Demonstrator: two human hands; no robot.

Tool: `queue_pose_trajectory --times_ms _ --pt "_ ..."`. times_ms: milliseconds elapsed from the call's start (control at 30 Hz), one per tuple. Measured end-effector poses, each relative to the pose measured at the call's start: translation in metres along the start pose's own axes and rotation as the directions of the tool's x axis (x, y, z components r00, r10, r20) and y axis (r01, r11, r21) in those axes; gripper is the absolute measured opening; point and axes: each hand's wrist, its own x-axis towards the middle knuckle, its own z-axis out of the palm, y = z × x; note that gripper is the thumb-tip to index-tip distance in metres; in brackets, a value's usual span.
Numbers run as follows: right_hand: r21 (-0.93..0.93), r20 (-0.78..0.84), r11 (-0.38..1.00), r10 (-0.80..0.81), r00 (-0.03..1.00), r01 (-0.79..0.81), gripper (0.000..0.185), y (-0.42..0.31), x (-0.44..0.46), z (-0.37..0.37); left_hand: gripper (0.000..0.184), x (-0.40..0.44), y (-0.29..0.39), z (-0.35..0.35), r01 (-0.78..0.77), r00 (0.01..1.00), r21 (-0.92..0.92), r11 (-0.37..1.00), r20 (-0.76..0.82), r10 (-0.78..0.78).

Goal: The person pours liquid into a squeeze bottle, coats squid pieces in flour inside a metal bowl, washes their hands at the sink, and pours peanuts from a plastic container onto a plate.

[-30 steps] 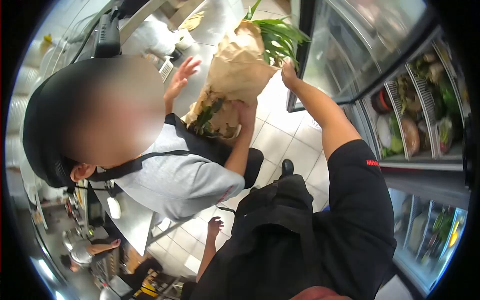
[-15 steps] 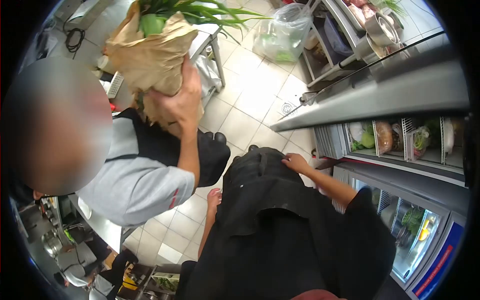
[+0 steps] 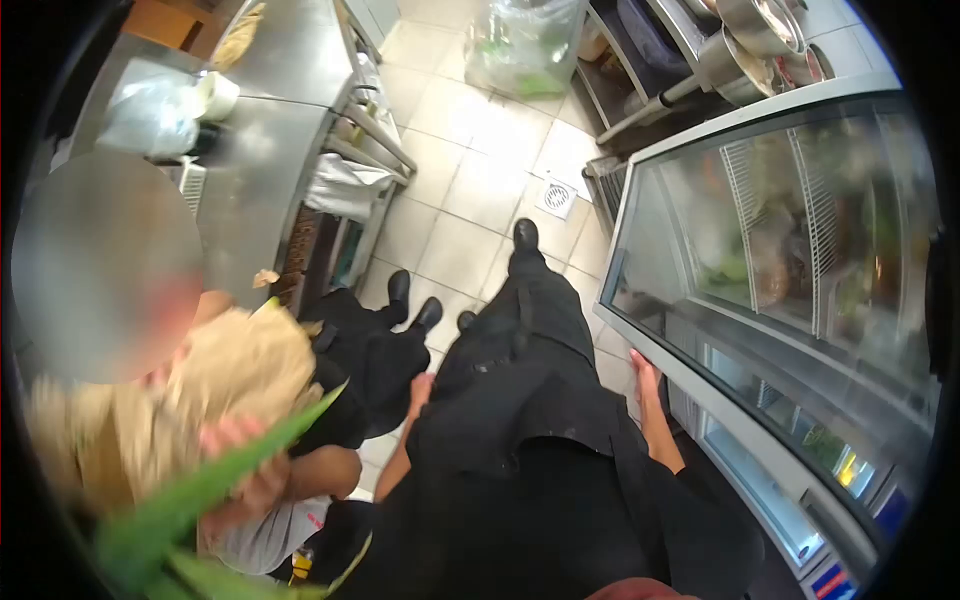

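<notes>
My right hand [image 3: 645,370] is beside the frame of the glass fridge door [image 3: 625,325], with its fingers stretched out; it looks to be touching the frame's edge, though the contact is hard to make out. Through the glass, wire racks and blurred produce show. At my left side hangs my left hand [image 3: 421,387], partly hidden by my black apron [image 3: 510,420]; its fingers do not show clearly. To my left a co-worker's hand [image 3: 245,475] holds a brown paper bundle [image 3: 235,365] with long green leaves [image 3: 230,470] beside it.
A steel counter [image 3: 275,65] runs along the upper left, with a white cloth [image 3: 345,185] on the shelving below it. A clear plastic bag of greens [image 3: 525,50] stands on the tiled floor. Steel pots [image 3: 740,65] sit on a rack at upper right. A floor drain [image 3: 556,198] lies ahead.
The fridge door has swung over so its glass now covers the shelves. My right hand has moved from my apron to the door's edge. The co-worker has carried the paper bundle toward the lower left.
</notes>
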Motion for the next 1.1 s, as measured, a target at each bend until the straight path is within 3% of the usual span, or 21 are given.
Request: queue_pose_trajectory --times_ms 33,100,167,200,233,267,300,367,467,533,567,633,700,767,833,1000,1033,1100 --pt "-0.021 -0.014 1.000 0.020 1.000 -0.021 0.049 0.004 0.003 -0.010 0.019 0.012 0.019 0.004 -0.018 1.000 0.021 1.000 -0.014 0.019" --pt "0.107 -0.027 0.987 0.123 0.992 -0.120 0.037 0.012 0.029 -0.032 0.021 0.059 0.058 0.015 -0.065 0.995 0.027 0.997 -0.072 0.067" --pt "0.120 -0.028 0.973 0.203 0.979 -0.198 0.037 0.010 0.033 -0.046 0.026 0.108 0.087 0.024 -0.018 0.992 -0.101 0.995 -0.124 0.005" --pt "0.113 -0.026 0.965 0.242 0.970 -0.238 0.037 0.008 0.035 -0.052 0.024 0.047 0.200 0.036 -0.427 0.846 0.286 0.858 -0.207 0.491" --pt "0.097 -0.024 0.959 0.269 0.963 -0.265 0.037 0.001 0.034 -0.054 0.021 0.137 0.169 0.031 -0.429 0.833 0.278 0.859 -0.246 0.496" --pt "0.081 -0.025 0.955 0.289 0.957 -0.286 0.037 -0.005 0.034 -0.055 0.022 0.105 0.241 0.046 -0.418 0.807 0.379 0.826 -0.261 0.529" --pt "0.065 -0.023 0.950 0.309 0.951 -0.307 0.037 -0.009 0.034 -0.056 0.020 0.083 0.299 0.050 -0.471 0.783 0.336 0.816 -0.267 0.562" --pt "0.025 -0.018 0.943 0.334 0.943 -0.333 0.037 -0.022 0.033 -0.050 0.020 0.086 0.373 0.052 -0.385 0.893 0.072 0.920 -0.224 0.391" --pt "-0.032 0.000 0.940 0.341 0.940 -0.340 0.037 -0.044 0.038 -0.021 0.023 0.090 0.470 0.053 -0.495 0.846 0.092 0.864 -0.176 0.504" --pt "-0.065 0.017 0.941 0.335 0.942 -0.333 0.037 -0.057 0.040 0.005 0.020 0.108 0.517 0.049 -0.594 0.772 0.242 0.768 -0.099 0.628" --pt "-0.088 0.024 0.939 0.336 0.942 -0.333 0.037 -0.063 0.040 0.017 0.020 0.114 0.535 0.046 -0.586 0.780 0.254 0.770 -0.079 0.620" --pt "-0.140 0.055 0.938 0.327 0.944 -0.317 0.037 -0.080 0.045 0.050 0.028 0.128 0.583 0.044 -0.707 0.685 0.249 0.662 0.010 0.729" --pt "-0.204 0.100 0.934 0.317 0.943 -0.292 0.038 -0.095 0.053 0.080 0.028 0.126 0.623 0.043 -0.714 0.680 0.262 0.649 0.040 0.732" --pt "-0.292 0.159 0.919 0.320 0.934 -0.266 0.038 -0.109 0.063 0.112 0.029 0.112 0.655 0.040 -0.784 0.595 0.272 0.558 0.070 0.801" --pt "-0.386 0.241 0.899 0.313 0.919 -0.206 0.038 -0.117 0.088 0.150 0.029 0.105 0.672 0.033 -0.784 0.597 0.256 0.565 0.063 0.800" --pt "-0.594 0.493 0.798 0.259 0.830 0.104 0.039 -0.151 0.185 0.248 0.029 0.032 0.710 0.003 -0.813 0.558 0.198 0.548 -0.002 0.830" --pt "-0.591 0.540 0.786 0.216 0.813 0.183 0.039 -0.170 0.212 0.272 0.029 0.027 0.718 -0.004 -0.826 0.530 0.218 0.520 -0.015 0.848" --pt "-0.514 0.646 0.774 0.067 0.760 0.369 0.039 -0.218 0.269 0.323 0.028 0.020 0.728 -0.014 -0.799 0.596 0.082 0.596 -0.015 0.803"
